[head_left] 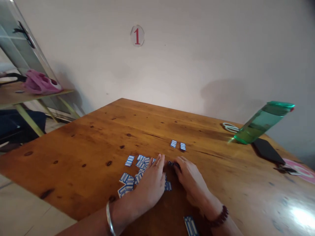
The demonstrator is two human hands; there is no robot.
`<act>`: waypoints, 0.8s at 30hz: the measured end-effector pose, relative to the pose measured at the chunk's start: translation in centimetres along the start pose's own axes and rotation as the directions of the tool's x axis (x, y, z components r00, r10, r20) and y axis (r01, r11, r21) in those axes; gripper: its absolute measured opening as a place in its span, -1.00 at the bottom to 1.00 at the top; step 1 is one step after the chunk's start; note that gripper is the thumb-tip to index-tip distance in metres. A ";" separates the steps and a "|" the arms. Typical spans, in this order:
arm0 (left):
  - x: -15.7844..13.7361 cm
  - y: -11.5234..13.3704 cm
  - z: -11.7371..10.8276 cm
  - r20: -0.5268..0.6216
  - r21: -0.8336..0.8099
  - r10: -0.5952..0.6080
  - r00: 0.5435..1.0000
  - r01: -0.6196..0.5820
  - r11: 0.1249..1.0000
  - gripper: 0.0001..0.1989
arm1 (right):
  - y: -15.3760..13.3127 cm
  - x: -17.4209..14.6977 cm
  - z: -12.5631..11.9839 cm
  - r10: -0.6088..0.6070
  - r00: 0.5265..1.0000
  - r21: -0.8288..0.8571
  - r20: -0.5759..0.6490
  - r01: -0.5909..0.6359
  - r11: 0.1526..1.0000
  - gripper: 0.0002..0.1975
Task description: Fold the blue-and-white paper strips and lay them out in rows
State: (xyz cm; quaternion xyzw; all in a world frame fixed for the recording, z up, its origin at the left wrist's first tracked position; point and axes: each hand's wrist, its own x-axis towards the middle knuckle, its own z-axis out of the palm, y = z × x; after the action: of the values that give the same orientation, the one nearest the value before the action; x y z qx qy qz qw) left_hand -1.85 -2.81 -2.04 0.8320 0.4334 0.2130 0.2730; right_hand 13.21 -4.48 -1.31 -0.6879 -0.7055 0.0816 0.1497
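Small blue-and-white cards (126,178) lie in a loose, overlapping pile on the wooden table (93,141). My left hand (154,180) rests over the right part of this pile, fingers stretched out and partly covering the cards. Close by on the right, my right hand (188,172) has its fingers curled around a small dark item (170,163), mostly hidden, whose kind I cannot make out. Beyond the hands are two small groups of the same cards, a left one (173,144) and a right one (182,146). Another card (190,225) lies near the bottom edge, beside my right wrist.
On the right stand a green bottle (264,123), a coiled white cable (230,127), a dark flat case (267,151), keys (286,169) and a pink-and-white disc (301,170). A side table with a pink bag (40,82) is at the left. A wall rises behind.
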 end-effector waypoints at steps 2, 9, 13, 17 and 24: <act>-0.1 0.1 0.0 0.017 0.042 0.005 1.000 -0.005 0.999 -0.45 | 0.0 0.0 0.0 0.001 1.000 0.001 0.009 -0.001 1.000 -0.82; 0.1 0.1 0.1 0.080 0.075 -0.009 0.997 0.003 0.997 -0.44 | 0.2 0.1 0.2 -0.005 1.000 -0.005 0.011 0.005 1.000 -0.84; 0.2 -0.2 0.3 0.074 0.049 -0.014 0.997 0.011 0.999 -0.43 | 0.1 0.0 0.2 -0.016 1.000 -0.001 -0.001 0.016 1.000 -0.84; 0.3 -0.3 0.5 0.058 0.012 -0.005 0.998 0.004 1.000 -0.42 | 0.0 -0.1 0.0 -0.018 1.000 0.001 -0.006 0.018 1.000 -0.84; 0.4 -0.2 0.4 0.058 0.001 -0.002 0.998 0.002 1.000 -0.42 | 0.2 0.0 0.1 -0.025 1.000 -0.020 0.004 0.025 0.999 -0.83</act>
State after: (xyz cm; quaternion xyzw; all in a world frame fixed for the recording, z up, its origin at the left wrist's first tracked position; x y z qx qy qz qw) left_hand -1.48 -2.47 -2.39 0.8375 0.4262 0.1884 0.2854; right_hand 13.33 -4.46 -1.49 -0.6805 -0.7150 0.0740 0.1424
